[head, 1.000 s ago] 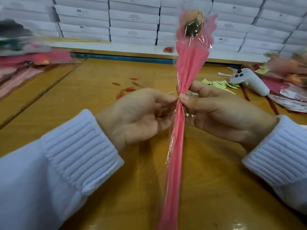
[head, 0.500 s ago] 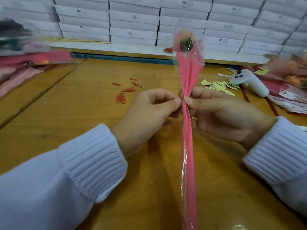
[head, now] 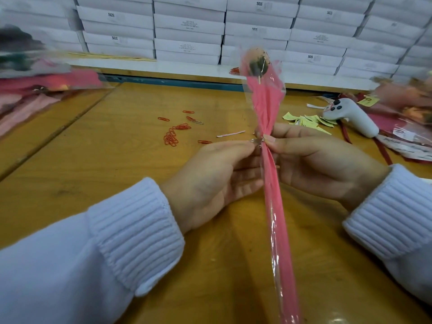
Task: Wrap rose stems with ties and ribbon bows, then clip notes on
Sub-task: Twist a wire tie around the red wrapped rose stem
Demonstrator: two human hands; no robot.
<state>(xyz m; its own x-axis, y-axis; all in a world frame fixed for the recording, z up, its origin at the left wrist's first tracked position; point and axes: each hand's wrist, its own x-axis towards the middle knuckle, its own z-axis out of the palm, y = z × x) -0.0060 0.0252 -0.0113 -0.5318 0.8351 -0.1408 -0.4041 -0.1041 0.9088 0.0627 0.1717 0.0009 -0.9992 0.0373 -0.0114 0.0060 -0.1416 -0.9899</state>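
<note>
Both hands held the wrapped rose [head: 268, 146] upright: left hand [head: 210, 181] pinched the tie [head: 256, 141], right hand [head: 315, 162] gripped the wrap

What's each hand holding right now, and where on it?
Right hand pinches the wrapped rose at the cinched neck of its pink sleeve, below the bloom. Left hand pinches the silvery tie at that same neck.

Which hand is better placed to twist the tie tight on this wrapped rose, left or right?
Left. The left hand pinches the tie ends beside the wrap's neck, while the right hand grips the wrapped rose there, probably steadying it.
</note>
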